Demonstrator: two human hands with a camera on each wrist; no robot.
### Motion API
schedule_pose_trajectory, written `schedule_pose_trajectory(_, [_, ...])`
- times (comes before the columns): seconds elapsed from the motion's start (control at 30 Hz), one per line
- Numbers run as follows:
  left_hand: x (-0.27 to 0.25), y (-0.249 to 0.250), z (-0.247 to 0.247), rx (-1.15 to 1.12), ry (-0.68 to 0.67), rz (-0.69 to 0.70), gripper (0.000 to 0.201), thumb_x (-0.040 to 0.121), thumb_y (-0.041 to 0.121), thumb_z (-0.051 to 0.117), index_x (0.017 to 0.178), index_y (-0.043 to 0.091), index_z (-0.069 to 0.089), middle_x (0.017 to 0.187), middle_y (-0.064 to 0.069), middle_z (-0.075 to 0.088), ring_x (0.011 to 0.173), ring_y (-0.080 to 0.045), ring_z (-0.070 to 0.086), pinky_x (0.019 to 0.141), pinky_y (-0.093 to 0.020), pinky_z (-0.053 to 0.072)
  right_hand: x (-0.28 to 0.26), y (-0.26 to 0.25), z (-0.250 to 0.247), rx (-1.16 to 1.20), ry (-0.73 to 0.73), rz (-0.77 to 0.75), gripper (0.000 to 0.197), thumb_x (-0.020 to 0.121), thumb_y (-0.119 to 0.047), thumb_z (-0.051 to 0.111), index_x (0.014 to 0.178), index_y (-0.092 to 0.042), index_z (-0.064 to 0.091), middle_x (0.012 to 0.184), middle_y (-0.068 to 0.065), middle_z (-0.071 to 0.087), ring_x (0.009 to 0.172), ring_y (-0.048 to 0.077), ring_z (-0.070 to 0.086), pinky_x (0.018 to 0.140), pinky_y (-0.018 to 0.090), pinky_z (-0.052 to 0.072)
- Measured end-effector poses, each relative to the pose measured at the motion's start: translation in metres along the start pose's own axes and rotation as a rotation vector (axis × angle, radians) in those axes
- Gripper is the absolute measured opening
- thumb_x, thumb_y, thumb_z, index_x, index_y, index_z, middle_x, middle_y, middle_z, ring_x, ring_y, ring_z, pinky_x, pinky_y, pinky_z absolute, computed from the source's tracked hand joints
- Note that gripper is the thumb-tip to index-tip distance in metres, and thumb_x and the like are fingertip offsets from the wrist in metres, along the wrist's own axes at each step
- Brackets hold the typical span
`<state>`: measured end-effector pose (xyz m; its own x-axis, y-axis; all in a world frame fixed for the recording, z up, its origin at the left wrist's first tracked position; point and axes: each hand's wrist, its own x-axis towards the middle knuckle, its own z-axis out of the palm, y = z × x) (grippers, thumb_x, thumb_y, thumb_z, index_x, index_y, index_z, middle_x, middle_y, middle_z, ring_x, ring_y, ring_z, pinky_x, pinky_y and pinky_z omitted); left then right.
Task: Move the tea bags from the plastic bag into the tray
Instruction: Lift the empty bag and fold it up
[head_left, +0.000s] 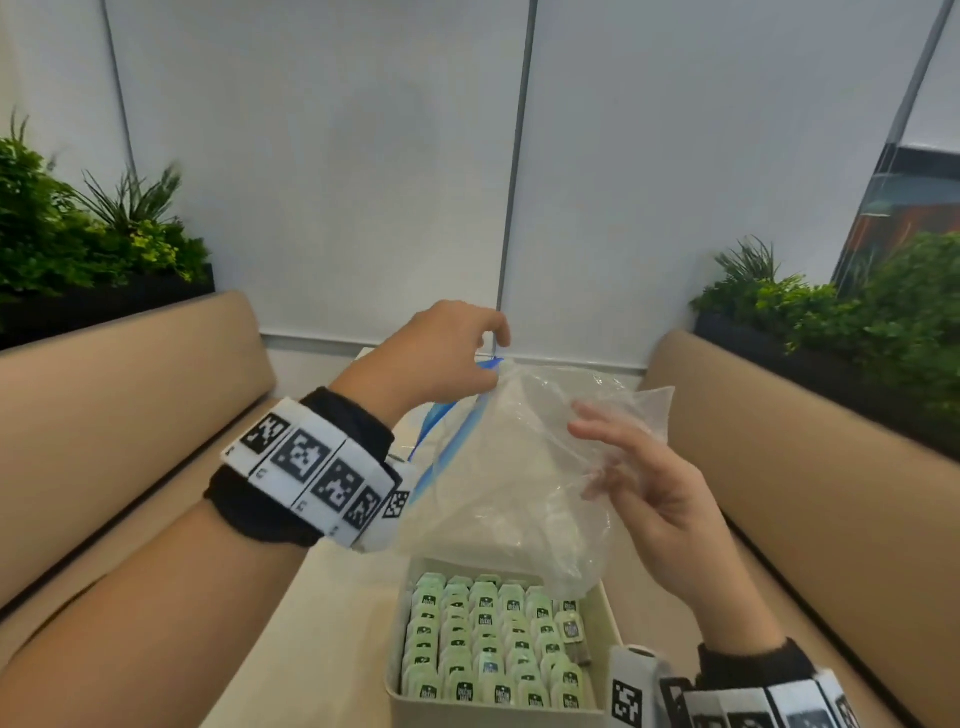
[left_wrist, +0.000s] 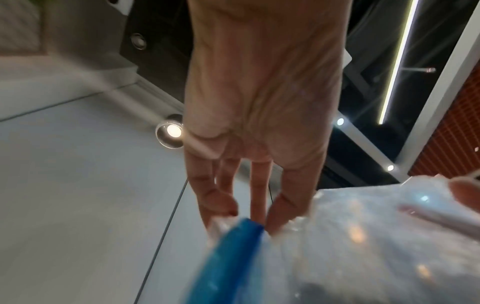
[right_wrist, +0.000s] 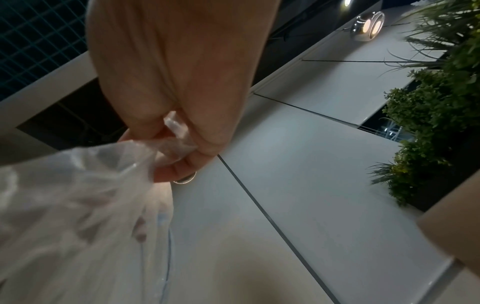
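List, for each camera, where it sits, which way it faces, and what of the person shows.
Head: on the head, looking forward and down; both forearms, left hand and right hand hold the plastic bag above the tray of tea bags.
Left wrist: looks along the left hand, upward to wall and ceiling lights; its fingers pinch the bag's blue strip.
Right wrist: looks along the right hand, upward past plants; fingers grip the bag.
All three share the bag.
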<state>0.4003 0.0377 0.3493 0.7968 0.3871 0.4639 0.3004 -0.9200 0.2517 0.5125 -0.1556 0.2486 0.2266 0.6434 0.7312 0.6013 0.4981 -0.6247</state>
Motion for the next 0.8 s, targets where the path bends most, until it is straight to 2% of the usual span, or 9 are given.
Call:
schedule_pose_trajectory(0.1, [0.006, -0.002, 0.007, 0.047, -0.079, -0.007, 0.024, 0.083, 0.018, 0.059, 0.107, 0.018, 0.064, 0.095, 0.0, 0.059, 0.083, -0.018, 0.054, 0.068, -0.024, 0.037, -0.002, 0.0, -0.001, -0.009, 0.002, -0.008, 0.062, 0.081, 0.023, 0.037, 0.112, -0.023, 0.065, 0.131, -0.01, 0.057, 0.123, 0.01, 0.052, 0.075, 0.02, 0.051])
schedule_pose_trajectory(0.27, [0.007, -0.003, 0.013, 0.079, -0.009, 0.01, 0.017, 0.09, 0.021, 0.055, 0.079, 0.011, 0.063, 0.071, 0.002, 0.06, 0.07, -0.019, 0.056, 0.052, -0.021, 0.032, -0.004, -0.001, -0.007, -0.072, 0.021, 0.027, 0.059, 0.082, 0.018, 0.041, 0.115, -0.025, 0.063, 0.131, -0.013, 0.057, 0.129, 0.009, 0.046, 0.078, 0.016, 0.05])
schedule_pose_trajectory(0.37, [0.006, -0.017, 0.008, -0.396, 0.039, -0.125, 0.028, 0.092, 0.022, 0.058, 0.065, 0.016, 0.064, 0.052, 0.009, 0.063, 0.05, -0.006, 0.055, 0.056, -0.02, 0.041, -0.006, 0.0, -0.017, -0.136, 0.056, 0.064, 0.064, 0.082, 0.023, 0.045, 0.118, -0.028, 0.061, 0.128, -0.014, 0.058, 0.124, 0.005, 0.049, 0.084, 0.013, 0.048])
schedule_pose_trajectory(0.43, [0.002, -0.028, 0.004, -1.037, 0.145, -0.305, 0.023, 0.095, 0.013, 0.053, 0.074, 0.011, 0.063, 0.053, 0.005, 0.066, 0.044, -0.002, 0.056, 0.055, -0.018, 0.045, -0.009, 0.001, -0.024, -0.14, 0.104, 0.101, 0.065, 0.082, 0.024, 0.047, 0.122, -0.026, 0.06, 0.127, -0.007, 0.059, 0.104, 0.002, 0.058, 0.086, 0.014, 0.048])
schedule_pose_trajectory(0.53, [-0.017, -0.042, -0.001, -1.771, 0.366, -0.431, 0.007, 0.094, 0.012, 0.053, 0.09, 0.012, 0.058, 0.074, 0.0, 0.073, 0.066, -0.008, 0.066, 0.063, -0.016, 0.053, -0.012, 0.005, -0.029, -0.054, 0.186, 0.17, 0.057, 0.083, 0.023, 0.045, 0.127, -0.012, 0.054, 0.132, -0.002, 0.054, 0.087, 0.001, 0.057, 0.081, 0.016, 0.05])
schedule_pose_trajectory(0.6, [-0.033, -0.052, 0.004, -1.607, 0.361, -0.256, 0.029, 0.084, 0.039, 0.065, 0.111, 0.032, 0.056, 0.115, 0.005, 0.064, 0.102, -0.018, 0.059, 0.088, -0.034, 0.05, -0.013, 0.005, -0.027, 0.034, 0.248, 0.21, 0.055, 0.086, 0.019, 0.045, 0.128, -0.015, 0.052, 0.132, -0.008, 0.055, 0.089, 0.005, 0.058, 0.083, 0.018, 0.05])
schedule_pose_trajectory(0.67, [-0.053, -0.048, 0.012, -1.295, 0.14, 0.03, 0.071, 0.06, 0.069, 0.071, 0.125, 0.057, 0.044, 0.136, 0.019, 0.045, 0.123, -0.022, 0.042, 0.099, -0.045, 0.037, -0.012, 0.0, -0.02, 0.127, 0.264, 0.216, 0.053, 0.088, 0.017, 0.042, 0.127, -0.017, 0.053, 0.129, -0.012, 0.057, 0.093, 0.004, 0.06, 0.084, 0.018, 0.05])
schedule_pose_trajectory(0.73, [-0.067, -0.033, 0.023, -1.093, -0.102, 0.23, 0.095, 0.056, 0.065, 0.077, 0.137, 0.061, 0.027, 0.148, 0.028, 0.029, 0.137, -0.009, 0.03, 0.108, -0.036, 0.029, -0.006, -0.007, -0.007, 0.25, 0.261, 0.231, 0.048, 0.088, 0.015, 0.04, 0.124, -0.016, 0.054, 0.126, -0.009, 0.059, 0.104, 0.001, 0.06, 0.081, 0.016, 0.05])
schedule_pose_trajectory(0.8, [-0.072, -0.012, 0.029, -1.124, -0.121, 0.185, 0.096, 0.064, 0.042, 0.082, 0.139, 0.058, 0.025, 0.152, 0.022, 0.026, 0.136, -0.005, 0.037, 0.104, -0.025, 0.039, -0.001, -0.016, 0.007, 0.368, 0.198, 0.245, 0.038, 0.089, -0.007, 0.052, 0.126, -0.017, 0.053, 0.129, -0.004, 0.057, 0.115, 0.006, 0.057, 0.087, 0.021, 0.05])
